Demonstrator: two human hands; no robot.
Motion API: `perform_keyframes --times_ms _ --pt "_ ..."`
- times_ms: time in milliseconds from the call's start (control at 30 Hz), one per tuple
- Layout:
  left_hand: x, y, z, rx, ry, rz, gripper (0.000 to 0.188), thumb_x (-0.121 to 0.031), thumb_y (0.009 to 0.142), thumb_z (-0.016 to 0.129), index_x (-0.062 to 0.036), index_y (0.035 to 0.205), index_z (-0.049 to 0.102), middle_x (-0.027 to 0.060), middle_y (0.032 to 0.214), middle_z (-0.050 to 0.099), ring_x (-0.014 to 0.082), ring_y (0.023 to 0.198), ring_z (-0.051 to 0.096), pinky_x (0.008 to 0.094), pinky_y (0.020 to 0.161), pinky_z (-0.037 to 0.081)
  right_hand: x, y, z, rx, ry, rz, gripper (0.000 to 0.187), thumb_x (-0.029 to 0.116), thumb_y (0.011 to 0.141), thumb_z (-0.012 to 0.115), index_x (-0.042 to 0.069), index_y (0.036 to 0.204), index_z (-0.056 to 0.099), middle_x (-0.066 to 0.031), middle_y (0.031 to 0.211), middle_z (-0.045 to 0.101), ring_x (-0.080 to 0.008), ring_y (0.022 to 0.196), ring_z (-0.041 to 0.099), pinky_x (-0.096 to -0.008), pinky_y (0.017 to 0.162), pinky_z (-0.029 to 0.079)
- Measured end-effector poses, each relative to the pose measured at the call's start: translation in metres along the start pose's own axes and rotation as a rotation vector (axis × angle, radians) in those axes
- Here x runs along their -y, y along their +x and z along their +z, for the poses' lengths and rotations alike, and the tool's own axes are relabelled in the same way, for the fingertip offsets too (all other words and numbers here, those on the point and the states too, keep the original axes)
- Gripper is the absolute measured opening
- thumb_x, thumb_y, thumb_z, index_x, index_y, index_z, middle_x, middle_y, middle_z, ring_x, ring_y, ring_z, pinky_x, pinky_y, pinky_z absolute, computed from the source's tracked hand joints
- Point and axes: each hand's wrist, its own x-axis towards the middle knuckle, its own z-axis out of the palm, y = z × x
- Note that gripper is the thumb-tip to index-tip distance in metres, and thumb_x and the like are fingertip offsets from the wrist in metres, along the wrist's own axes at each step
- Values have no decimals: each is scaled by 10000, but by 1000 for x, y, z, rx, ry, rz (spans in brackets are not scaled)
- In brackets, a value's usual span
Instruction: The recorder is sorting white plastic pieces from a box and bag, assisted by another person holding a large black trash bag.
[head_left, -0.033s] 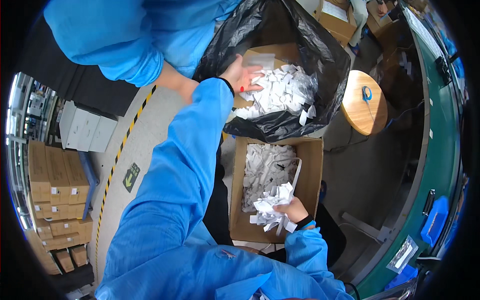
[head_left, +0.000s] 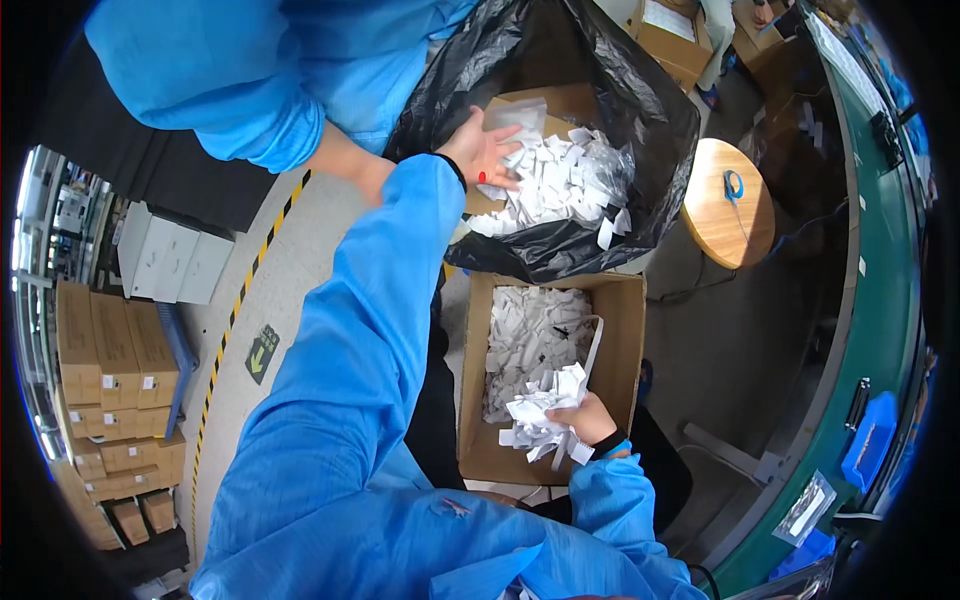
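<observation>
A long green workbench (head_left: 890, 300) lines the right side as a co-worker in a blue smock (head_left: 200, 80) stands far left. A wide-mouthed black plastic bag (head_left: 650, 110) at far centre cradles a heap of white paper scraps (head_left: 560, 185); nearer, a brown cardboard box (head_left: 620, 310) holds a flatter layer of white pieces (head_left: 530, 330). A round wooden stool (head_left: 715, 225) stands right of the bag. The hands work apart: the left hand (head_left: 482, 155), palm up and fingers spread, reaches into the bag beside the heap, contact unclear; the right hand (head_left: 588, 418) grips a loose white paper bunch (head_left: 535, 412) over the box. Blue-handled scissors (head_left: 734, 186) lie on the stool; a red spot (head_left: 482, 177) marks the left palm.
</observation>
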Motion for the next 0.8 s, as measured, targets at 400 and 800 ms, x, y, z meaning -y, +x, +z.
perform_keyframes --times_ms 400,800 --pt "42 47 -72 -455 394 514 373 -352 968 390 -53 1035 603 4 722 550 86 579 489 254 440 324 134 -86 51 13 44 -298 336 -91 751 623 -7 1075 600 -51 946 654 -131 857 616 -266 766 483" --pt "140 -39 -18 14 1641 139 350 -339 750 624 -115 1011 689 143 965 672 328 857 643 419 757 501 381 -12 83 -26 -442 -544 247 23 759 630 -37 999 627 -80 888 659 -170 785 635 -288 711 494"
